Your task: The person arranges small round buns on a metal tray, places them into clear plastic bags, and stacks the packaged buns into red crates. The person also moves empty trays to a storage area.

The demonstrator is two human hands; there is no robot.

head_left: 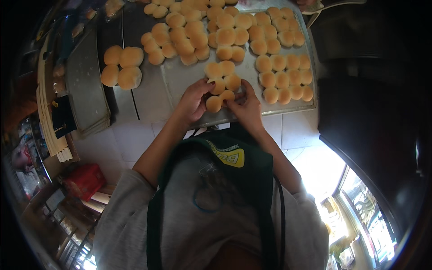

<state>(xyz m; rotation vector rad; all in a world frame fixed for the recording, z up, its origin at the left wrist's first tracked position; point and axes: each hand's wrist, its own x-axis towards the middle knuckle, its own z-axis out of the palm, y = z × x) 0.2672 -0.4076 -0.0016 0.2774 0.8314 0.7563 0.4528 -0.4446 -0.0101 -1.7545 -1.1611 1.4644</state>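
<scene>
Between my two hands is a joined cluster of golden bread rolls point(218, 83), two across, over the near part of a metal baking tray point(184, 88). My left hand point(195, 99) grips its left side, thumb on top of a roll. At the right side, my right hand point(248, 106) holds the near rolls between thumb and fingers. The near pair of rolls point(214, 104) sits slightly askew from the others; whether it is torn loose I cannot tell. Just right of my right hand lies a block of joined rolls point(283, 79) in neat rows.
More joined rolls point(189, 37) crowd the tray's far side, some stacked. A four-roll cluster point(122, 67) rests left of the tray. Farther left are stacked metal trays point(87, 84). Part of another person's hand point(305, 3) shows at the top right. A red container point(82, 182) stands lower left.
</scene>
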